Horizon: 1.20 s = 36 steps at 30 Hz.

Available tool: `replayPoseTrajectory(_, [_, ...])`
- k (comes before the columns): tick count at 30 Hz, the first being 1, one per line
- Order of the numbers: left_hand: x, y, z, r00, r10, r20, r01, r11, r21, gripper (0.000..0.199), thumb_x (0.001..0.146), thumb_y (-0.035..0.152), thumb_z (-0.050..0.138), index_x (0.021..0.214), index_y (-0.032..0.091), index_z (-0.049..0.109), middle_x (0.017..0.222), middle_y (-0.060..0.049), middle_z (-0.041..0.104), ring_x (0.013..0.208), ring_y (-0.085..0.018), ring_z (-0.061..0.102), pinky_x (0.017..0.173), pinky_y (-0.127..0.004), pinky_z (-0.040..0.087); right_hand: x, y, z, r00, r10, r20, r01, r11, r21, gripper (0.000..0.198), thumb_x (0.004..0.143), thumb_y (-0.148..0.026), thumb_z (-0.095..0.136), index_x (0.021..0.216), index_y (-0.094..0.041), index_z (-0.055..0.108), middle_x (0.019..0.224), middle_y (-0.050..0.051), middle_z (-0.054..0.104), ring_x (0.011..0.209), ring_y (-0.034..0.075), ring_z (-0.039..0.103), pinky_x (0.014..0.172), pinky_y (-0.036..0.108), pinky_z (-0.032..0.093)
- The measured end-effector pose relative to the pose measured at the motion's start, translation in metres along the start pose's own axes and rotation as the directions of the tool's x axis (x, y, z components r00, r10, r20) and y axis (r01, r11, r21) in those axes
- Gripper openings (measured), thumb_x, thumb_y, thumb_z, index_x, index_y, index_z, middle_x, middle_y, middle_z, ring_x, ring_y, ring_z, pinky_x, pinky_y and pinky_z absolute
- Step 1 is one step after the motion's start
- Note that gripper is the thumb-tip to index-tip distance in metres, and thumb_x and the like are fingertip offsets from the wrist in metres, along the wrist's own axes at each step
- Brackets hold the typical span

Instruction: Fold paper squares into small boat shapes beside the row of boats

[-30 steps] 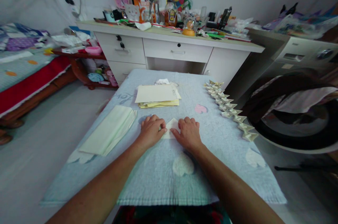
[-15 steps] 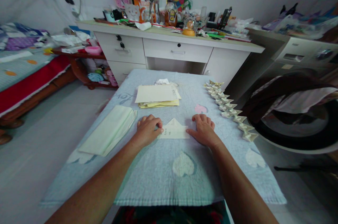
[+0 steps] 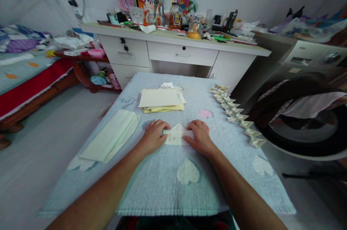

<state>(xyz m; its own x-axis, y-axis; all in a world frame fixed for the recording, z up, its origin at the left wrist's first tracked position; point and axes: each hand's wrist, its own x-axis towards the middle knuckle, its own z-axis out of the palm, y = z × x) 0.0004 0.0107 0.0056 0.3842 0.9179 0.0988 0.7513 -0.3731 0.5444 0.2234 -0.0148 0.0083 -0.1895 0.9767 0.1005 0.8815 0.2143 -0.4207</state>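
Paper, pale cream and folded into a strip with a low triangular peak (image 3: pixel 177 136), lies flat between the two hands, its point facing away from the person and faint dark marks on its near band. The left hand (image 3: pixel 155 135) sets its thumb on the left end, fingers curled close by; the right hand (image 3: pixel 200 134) has its thumb on the band towards the right, fingers bent near the far edge. Both grips look narrow, though whether they pinch the paper or only press it down I cannot tell.

The step in hand appears to be flattening the crease along that near band. The next move would seem to call for even thumb pressure outward, ends kept level and the peak centred.

Beyond the grip sits a stack of cream and yellow sheets (image 3: pixel 160 98); left of it, a long, pale greenish folded bundle (image 3: pixel 111 136); to its right, a row of small white pointed folded-paper pieces (image 3: pixel 238 117). Beneath everything spreads a light blue, heart-patterned cloth (image 3: pixel 151 186).
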Motion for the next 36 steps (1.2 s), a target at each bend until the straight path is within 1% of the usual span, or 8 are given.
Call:
replayPoseTrajectory(6, [0.0, 0.007, 0.006, 0.998, 0.003, -0.062, -0.021, 0.957, -0.291, 0.05, 0.069, 0.016, 0.061, 0.119, 0.019, 0.054, 0.106, -0.006, 0.063, 0.093, -0.02, 0.058, 0.085, -0.033, 0.045, 0.001, -0.005, -0.003, 0.998, -0.039, -0.04, 0.045, 0.986, 0.16, 0.011, 0.078, -0.025, 0.062, 0.086, -0.02, 0.058, 0.104, 0.003, 0.056, 0.102, 0.02, 0.046, 0.09, 0.034, 0.032])
replayPoseTrajectory(11, [0.001, 0.013, 0.004, 0.999, -0.035, 0.015, 0.038, 0.862, -0.506, 0.011, 0.077, 0.025, 0.059, 0.083, 0.016, 0.062, 0.069, 0.002, 0.058, 0.066, -0.013, 0.054, 0.064, -0.024, 0.042, 0.001, -0.005, -0.007, 0.987, -0.061, -0.147, 0.118, 0.9, 0.419, 0.012, 0.083, -0.031, 0.057, 0.08, -0.02, 0.054, 0.095, 0.003, 0.058, 0.098, 0.019, 0.051, 0.09, 0.033, 0.036])
replayPoseTrajectory(15, [0.002, 0.014, 0.008, 0.994, -0.097, 0.058, 0.105, 0.613, -0.783, 0.025, 0.074, 0.031, 0.066, 0.093, 0.014, 0.063, 0.078, -0.001, 0.066, 0.071, -0.015, 0.06, 0.067, -0.026, 0.047, 0.003, -0.003, -0.003, 0.989, 0.049, -0.143, 0.049, 0.791, 0.61, 0.027, 0.084, -0.043, 0.056, 0.099, -0.021, 0.054, 0.097, 0.003, 0.062, 0.091, 0.018, 0.056, 0.081, 0.031, 0.043])
replayPoseTrajectory(19, [0.001, 0.02, 0.013, 0.989, -0.117, 0.095, 0.131, 0.362, -0.923, 0.049, 0.07, 0.033, 0.072, 0.113, 0.014, 0.06, 0.098, -0.007, 0.071, 0.087, -0.022, 0.065, 0.077, -0.032, 0.05, 0.004, -0.006, 0.001, 0.996, 0.012, -0.094, 0.058, 0.702, 0.71, 0.037, 0.08, -0.048, 0.063, 0.105, -0.021, 0.058, 0.106, 0.005, 0.064, 0.098, 0.02, 0.058, 0.084, 0.032, 0.045])
replayPoseTrajectory(22, [-0.001, 0.026, 0.016, 0.988, -0.101, 0.12, 0.147, 0.331, -0.932, 0.048, 0.069, 0.031, 0.074, 0.112, 0.013, 0.061, 0.099, -0.008, 0.071, 0.087, -0.022, 0.066, 0.079, -0.033, 0.05, 0.004, -0.011, 0.004, 0.996, -0.051, -0.078, 0.093, 0.583, 0.807, 0.033, 0.078, -0.044, 0.066, 0.102, -0.021, 0.064, 0.112, 0.005, 0.064, 0.102, 0.021, 0.058, 0.089, 0.034, 0.045])
replayPoseTrajectory(28, [-0.004, 0.032, 0.018, 0.99, -0.021, 0.137, 0.135, 0.392, -0.91, 0.038, 0.071, 0.029, 0.072, 0.103, 0.014, 0.06, 0.093, -0.005, 0.069, 0.081, -0.018, 0.064, 0.078, -0.031, 0.049, 0.004, -0.014, 0.012, 1.0, -0.006, -0.026, 0.027, 0.329, 0.944, 0.024, 0.076, -0.035, 0.069, 0.096, -0.021, 0.069, 0.089, 0.002, 0.07, 0.083, 0.019, 0.063, 0.078, 0.033, 0.048])
replayPoseTrajectory(31, [-0.005, 0.03, 0.015, 0.994, -0.082, 0.067, 0.101, 0.539, -0.837, 0.032, 0.072, 0.026, 0.07, 0.099, 0.016, 0.055, 0.082, 0.001, 0.062, 0.062, -0.009, 0.055, 0.061, -0.022, 0.045, 0.004, -0.01, 0.009, 0.989, 0.071, -0.127, 0.086, 0.417, 0.905, 0.022, 0.079, -0.03, 0.065, 0.099, -0.021, 0.066, 0.091, 0.003, 0.069, 0.081, 0.019, 0.062, 0.077, 0.033, 0.048])
replayPoseTrajectory(36, [-0.009, 0.031, 0.012, 0.997, -0.08, -0.021, 0.037, 0.661, -0.75, 0.019, 0.076, 0.022, 0.065, 0.086, 0.018, 0.049, 0.065, 0.007, 0.044, 0.057, -0.007, 0.046, 0.055, -0.018, 0.036, 0.003, -0.005, -0.002, 0.865, -0.003, -0.501, 0.229, 0.892, 0.391, 0.011, 0.079, -0.018, 0.057, 0.088, -0.02, 0.062, 0.086, 0.003, 0.062, 0.085, 0.02, 0.053, 0.081, 0.034, 0.04])
